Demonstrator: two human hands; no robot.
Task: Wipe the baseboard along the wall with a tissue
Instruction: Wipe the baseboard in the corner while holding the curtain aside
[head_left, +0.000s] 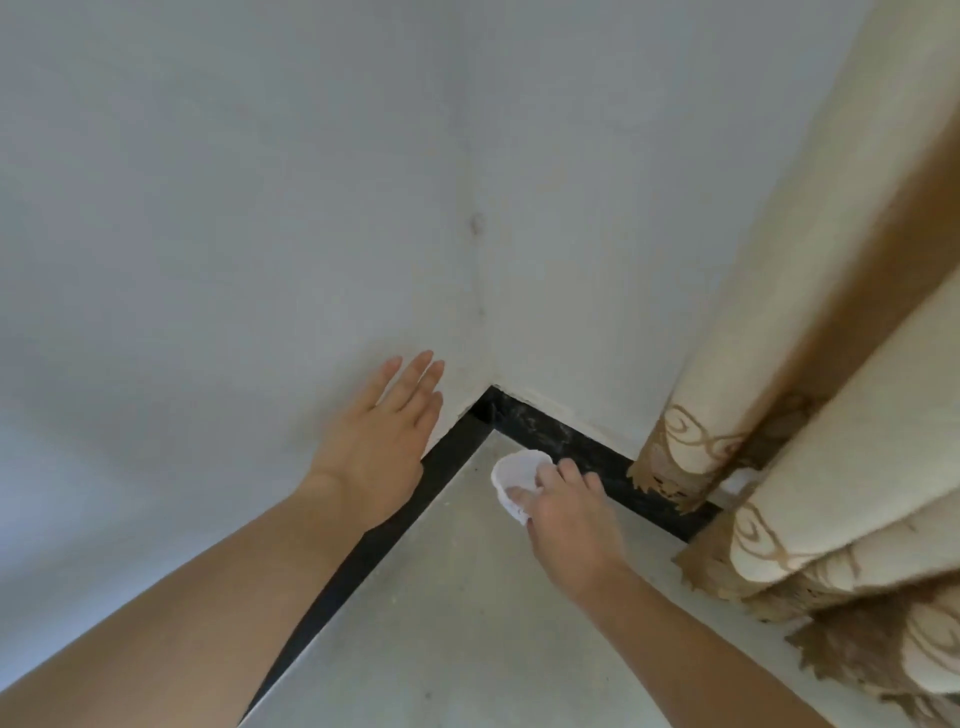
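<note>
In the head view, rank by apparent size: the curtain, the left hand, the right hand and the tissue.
1. Curtain, largest by far.
2. Left hand and right hand: look alike, so unranked.
3. Tissue, smallest, though the right hand partly covers it.

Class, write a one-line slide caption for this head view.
Right hand presses a tissue by the black baseboard; left hand braces on the wall.

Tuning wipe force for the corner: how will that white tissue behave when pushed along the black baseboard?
Probably floppy: the tissue is bunched and curled in the right hand, so it should crumple, not slide flat. Likely very light, since fingertips alone hold it. It may snag or shed, as the baseboard looks dusty and speckled. The left hand braces flat on the wall.
</note>
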